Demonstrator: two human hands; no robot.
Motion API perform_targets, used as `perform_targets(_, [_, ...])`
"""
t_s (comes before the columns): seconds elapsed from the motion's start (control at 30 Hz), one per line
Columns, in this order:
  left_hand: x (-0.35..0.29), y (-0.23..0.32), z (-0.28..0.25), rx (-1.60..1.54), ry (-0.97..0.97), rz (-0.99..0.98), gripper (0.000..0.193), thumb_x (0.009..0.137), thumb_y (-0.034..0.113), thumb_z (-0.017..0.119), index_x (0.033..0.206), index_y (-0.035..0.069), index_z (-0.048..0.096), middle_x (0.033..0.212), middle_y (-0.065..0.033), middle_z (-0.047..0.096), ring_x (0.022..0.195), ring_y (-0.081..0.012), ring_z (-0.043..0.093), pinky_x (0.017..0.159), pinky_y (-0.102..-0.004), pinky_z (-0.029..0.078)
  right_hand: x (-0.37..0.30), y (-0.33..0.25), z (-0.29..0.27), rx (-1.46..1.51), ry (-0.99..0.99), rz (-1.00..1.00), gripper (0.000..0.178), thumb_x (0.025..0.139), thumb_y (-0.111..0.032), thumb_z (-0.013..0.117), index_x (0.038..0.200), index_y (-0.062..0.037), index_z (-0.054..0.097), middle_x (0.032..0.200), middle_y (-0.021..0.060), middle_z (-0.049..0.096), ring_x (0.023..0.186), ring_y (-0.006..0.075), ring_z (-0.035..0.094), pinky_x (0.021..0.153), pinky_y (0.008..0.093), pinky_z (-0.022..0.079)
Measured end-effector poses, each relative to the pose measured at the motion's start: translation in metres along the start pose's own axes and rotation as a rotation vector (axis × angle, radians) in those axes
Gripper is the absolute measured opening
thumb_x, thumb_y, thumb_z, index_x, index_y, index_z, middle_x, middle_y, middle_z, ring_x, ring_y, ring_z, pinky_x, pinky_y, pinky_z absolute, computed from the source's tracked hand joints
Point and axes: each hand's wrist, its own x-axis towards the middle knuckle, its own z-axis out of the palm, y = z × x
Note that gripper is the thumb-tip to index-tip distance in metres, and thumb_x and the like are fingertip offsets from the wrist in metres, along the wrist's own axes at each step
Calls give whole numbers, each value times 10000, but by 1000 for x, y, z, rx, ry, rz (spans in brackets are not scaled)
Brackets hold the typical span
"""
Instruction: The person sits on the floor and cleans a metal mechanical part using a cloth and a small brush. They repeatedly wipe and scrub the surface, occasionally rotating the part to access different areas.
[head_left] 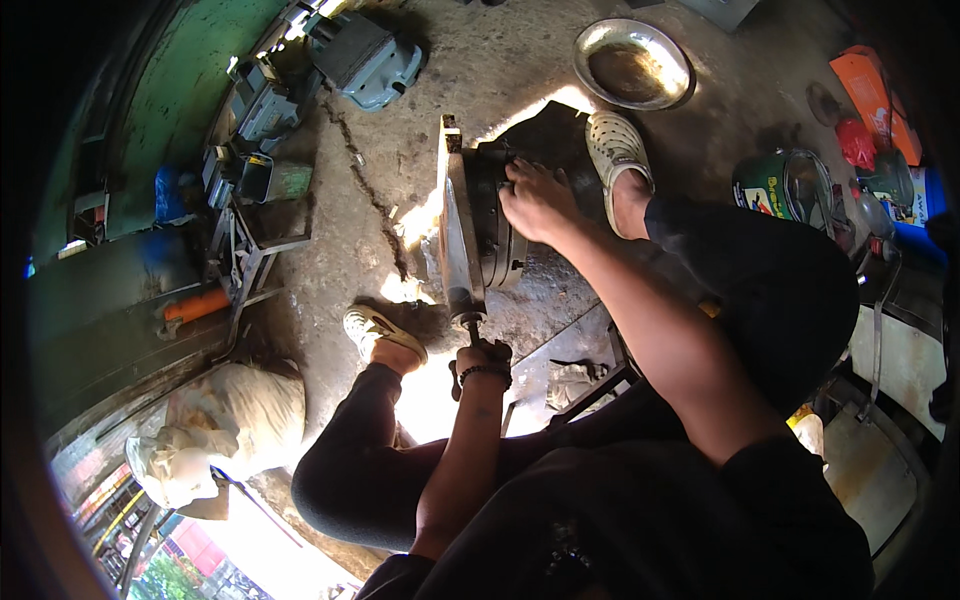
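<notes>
A heavy dark metal assembly stands on the floor between my feet. It has a round, drum-like body (492, 222) and a long, flat light-metal bar (458, 225) along its left side. My left hand (482, 360) is closed around a dark handle that meets the bar's near end through a short rod (472, 322). Over the top of the round body lies my right hand (538, 203), its fingers spread on the dark metal. The palm side of both hands is hidden, and so is the assembly's underside.
A round metal pan (632, 64) lies at the far right of the concrete floor. Grey machine housings (368, 62) and a metal frame (245, 262) stand at left. Tins, a green bucket (785, 185) and an orange box (875, 100) crowd the right. A pale sack (235, 420) sits lower left.
</notes>
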Motion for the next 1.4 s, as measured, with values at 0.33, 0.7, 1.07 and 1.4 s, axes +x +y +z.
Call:
perform_targets(0.33, [-43, -7, 26, -35, 97, 90, 123, 906, 77, 358, 820, 78, 446, 625, -48, 387, 466, -194, 376, 427, -323, 383, -13, 6, 26, -74, 156, -109, 549, 941, -319, 420, 1368, 25, 446, 1475, 179, 411, 1365, 350, 376, 1121, 580, 269])
perform_targets(0.7, [16, 1, -13, 1400, 39, 483, 202, 923, 208, 440, 850, 75, 574, 742, -55, 573, 711, -189, 575, 570, -309, 475, -57, -17, 47, -72, 198, -183, 535, 940, -283, 439, 1390, 6, 432, 1526, 168, 337, 1388, 353, 351, 1145, 559, 229])
perform_targets(1.07, [17, -9, -6, 2491, -3, 678, 318, 989, 294, 414, 1085, 100, 648, 1072, -49, 684, 958, -182, 674, 771, -316, 535, -68, -17, 38, -118, 11, -149, 556, 963, -230, 381, 1474, -13, 335, 1593, 121, 213, 1460, 308, 221, 1192, 471, 175])
perform_targets(1.4, [-21, -7, 17, 2246, 155, 661, 337, 870, 377, 591, 996, 91, 718, 975, -64, 725, 909, -191, 700, 782, -288, 544, -76, -2, 42, -44, -1, -135, 556, 957, -204, 361, 1481, -19, 332, 1596, 133, 198, 1461, 344, 206, 1191, 488, 157])
